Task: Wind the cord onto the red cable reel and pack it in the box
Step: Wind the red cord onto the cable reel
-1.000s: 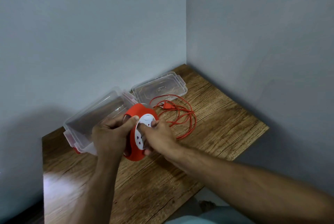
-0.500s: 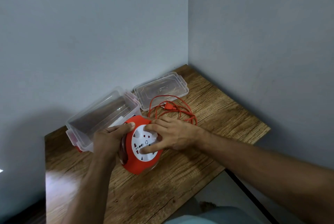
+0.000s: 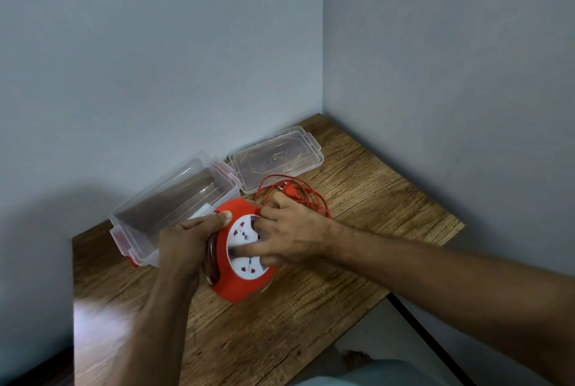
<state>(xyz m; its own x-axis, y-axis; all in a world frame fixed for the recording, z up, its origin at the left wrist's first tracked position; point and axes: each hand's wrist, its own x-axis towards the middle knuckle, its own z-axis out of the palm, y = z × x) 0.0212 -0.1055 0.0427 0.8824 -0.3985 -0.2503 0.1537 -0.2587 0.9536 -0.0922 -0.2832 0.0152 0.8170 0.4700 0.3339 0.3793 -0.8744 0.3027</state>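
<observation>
Fingers of the right hand [image 3: 291,236] press the white socket face of the red cable reel [image 3: 241,256], held above the table [image 3: 311,317]; left hand [image 3: 186,244] clasps its rim; loose cord [image 3: 298,195] awaits steady turns; clear box [image 3: 168,202] stands open.

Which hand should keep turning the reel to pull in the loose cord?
Probably the right hand: its fingers lie on the white socket face of the reel, nearest the loose cord. The left hand grips the reel's rim, steadying it.
</observation>
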